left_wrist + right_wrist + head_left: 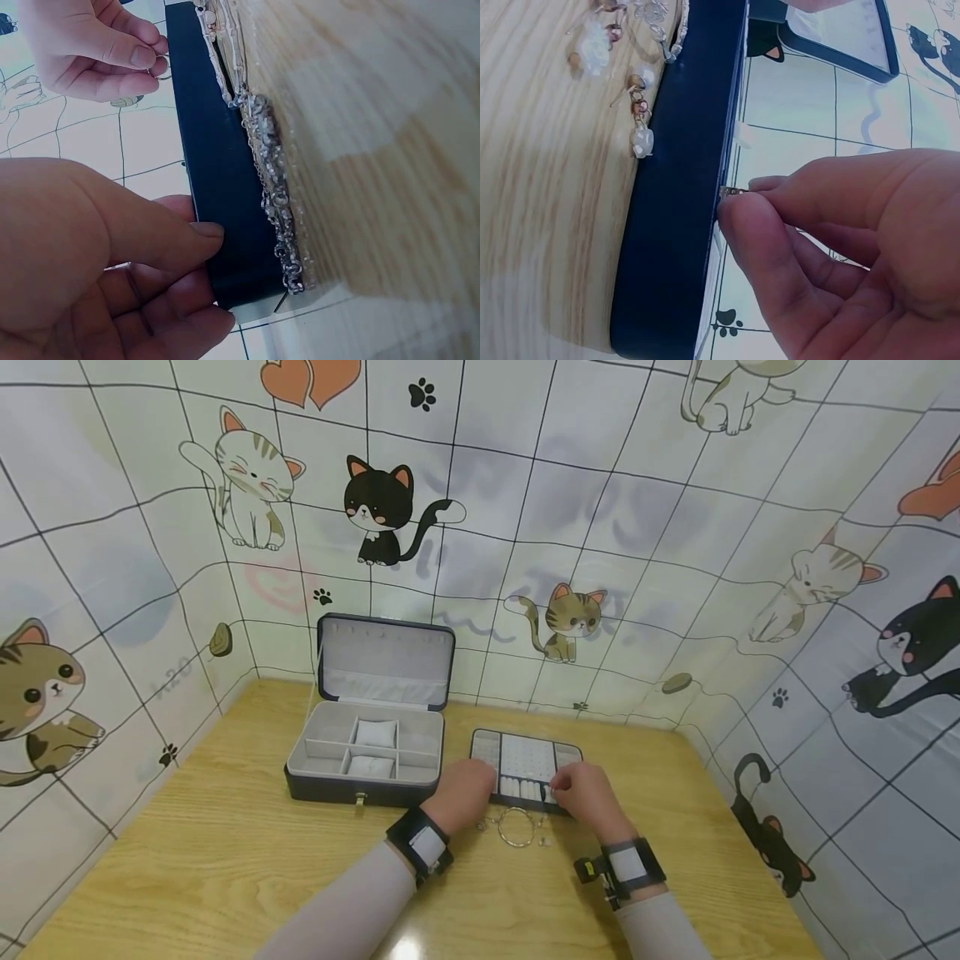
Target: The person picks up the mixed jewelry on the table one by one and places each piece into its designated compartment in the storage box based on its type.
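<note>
My left hand [465, 792] grips the left end of a shallow dark jewelry tray [214, 157], its thumb pressed on the front side and the fingers behind. The tray has a pale lining and a row of white ring rolls [519, 788]. Over the right end of that row, my right hand [589, 792] pinches a small ring [733, 192] between thumb and index finger, right at the tray's edge. In front of the tray lie a round bracelet [517, 845] and earrings [639, 112] with pearly and brownish beads.
To the left stands a dark jewelry box [322, 788], lid [386, 656] raised, with pale compartments and two white cushions [375, 734]. A cat-printed cloth wall [480, 527] encloses the wooden table [202, 852] at the back and sides.
</note>
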{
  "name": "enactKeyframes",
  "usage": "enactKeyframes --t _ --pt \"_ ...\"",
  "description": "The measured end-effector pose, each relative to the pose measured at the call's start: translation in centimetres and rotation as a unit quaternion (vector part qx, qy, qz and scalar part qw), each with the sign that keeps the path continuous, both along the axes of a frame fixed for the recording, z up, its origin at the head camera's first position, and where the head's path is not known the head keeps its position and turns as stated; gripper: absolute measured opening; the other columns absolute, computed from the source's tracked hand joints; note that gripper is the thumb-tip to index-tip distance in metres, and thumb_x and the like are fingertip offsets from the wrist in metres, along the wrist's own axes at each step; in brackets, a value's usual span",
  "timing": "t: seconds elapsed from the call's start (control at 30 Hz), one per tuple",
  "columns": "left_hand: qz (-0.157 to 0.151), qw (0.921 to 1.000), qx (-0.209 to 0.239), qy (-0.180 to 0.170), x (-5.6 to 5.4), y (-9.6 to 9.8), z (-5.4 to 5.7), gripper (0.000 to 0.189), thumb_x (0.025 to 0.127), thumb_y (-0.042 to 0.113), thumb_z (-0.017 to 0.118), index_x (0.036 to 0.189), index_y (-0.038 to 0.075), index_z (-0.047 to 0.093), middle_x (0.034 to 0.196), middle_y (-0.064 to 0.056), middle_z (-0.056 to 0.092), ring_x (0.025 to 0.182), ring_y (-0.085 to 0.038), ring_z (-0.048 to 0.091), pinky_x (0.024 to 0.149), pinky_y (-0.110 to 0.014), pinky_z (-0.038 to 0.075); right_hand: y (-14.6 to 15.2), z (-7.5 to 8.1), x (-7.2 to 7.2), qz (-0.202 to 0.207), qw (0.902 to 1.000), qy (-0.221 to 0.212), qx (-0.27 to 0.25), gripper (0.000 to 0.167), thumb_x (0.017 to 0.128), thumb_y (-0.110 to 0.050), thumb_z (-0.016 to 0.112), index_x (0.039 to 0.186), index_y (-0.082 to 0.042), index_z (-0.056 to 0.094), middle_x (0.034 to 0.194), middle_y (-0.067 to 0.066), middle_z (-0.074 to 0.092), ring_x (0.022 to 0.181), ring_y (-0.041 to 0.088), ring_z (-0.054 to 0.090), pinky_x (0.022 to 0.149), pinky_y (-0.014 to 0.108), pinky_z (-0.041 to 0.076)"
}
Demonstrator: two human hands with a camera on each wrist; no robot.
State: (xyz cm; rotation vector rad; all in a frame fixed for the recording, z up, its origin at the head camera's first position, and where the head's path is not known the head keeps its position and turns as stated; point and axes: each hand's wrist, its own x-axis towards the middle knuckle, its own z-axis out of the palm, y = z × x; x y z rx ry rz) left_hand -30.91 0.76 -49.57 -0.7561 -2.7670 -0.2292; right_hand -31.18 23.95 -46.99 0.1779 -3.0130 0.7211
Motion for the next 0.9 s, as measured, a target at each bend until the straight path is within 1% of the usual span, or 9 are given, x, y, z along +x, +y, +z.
enactKeyframes --t 0.13,0.23,0.43,0.53,0.67,0.9 --pt "0.002 1.0000 -0.001 -0.009 -0.2 0.1 0.0 0.012 0.092 0.006 0.071 0.083 0.014 0.074 0.077 0.000 0.070 0.068 -0.016 0.062 0.060 -0.032 0.053 0.0 -0.1 -0.2 0.002 0.9999 0.010 0.002 0.005 0.086 -0.002 0.081 0.088 -0.006 0.078 0.087 0.007 0.074 0.078 0.018 0.064 0.071 0.034 0.056" --pt "0.002 0.9999 -0.001 -0.011 -0.3 0.1 0.0 0.012 0.092 0.006 0.071 0.084 0.014 0.075 0.077 0.000 0.070 0.068 -0.015 0.061 0.060 -0.032 0.052 0.2 -0.2 -0.4 0.006 0.9999 0.016 0.002 0.005 0.085 -0.002 0.081 0.089 -0.005 0.079 0.087 0.007 0.075 0.078 0.018 0.064 0.070 0.034 0.056" --pt "0.001 1.0000 0.000 -0.006 -0.4 0.3 0.2 0.012 0.090 0.006 0.073 0.082 0.014 0.075 0.077 -0.001 0.071 0.068 -0.016 0.062 0.058 -0.033 0.052 0.4 -0.3 -0.7 0.007 0.9999 0.011 0.001 0.003 0.088 -0.003 0.078 0.091 -0.003 0.080 0.089 0.007 0.075 0.079 0.017 0.064 0.071 0.034 0.056" --pt "0.005 0.9999 0.004 -0.012 -0.4 0.4 0.4 0.013 0.090 0.006 0.073 0.081 0.014 0.075 0.077 0.000 0.071 0.068 -0.016 0.062 0.058 -0.033 0.052 0.4 -0.2 -0.9 0.007 0.9999 0.009 0.001 0.004 0.089 -0.005 0.079 0.092 -0.002 0.080 0.088 0.006 0.075 0.078 0.017 0.063 0.071 0.034 0.056" --pt "0.004 0.9998 0.007 -0.018 -0.6 0.3 0.6 0.012 0.090 0.006 0.072 0.081 0.014 0.074 0.078 0.000 0.071 0.070 -0.016 0.063 0.060 -0.033 0.053 0.3 -0.2 -1.1 0.005 0.9999 0.011 0.005 0.005 0.088 -0.005 0.080 0.091 -0.001 0.079 0.086 0.006 0.074 0.077 0.018 0.063 0.071 0.034 0.055" --pt "-0.004 0.9999 0.007 -0.007 -0.7 -0.1 0.8 0.013 0.091 0.006 0.071 0.082 0.014 0.073 0.079 -0.001 0.072 0.071 -0.017 0.065 0.061 -0.033 0.054 0.0 -0.4 -1.3 0.002 0.9996 0.026 0.011 0.003 0.087 -0.003 0.080 0.088 -0.002 0.077 0.085 0.006 0.073 0.076 0.019 0.062 0.071 0.035 0.054"
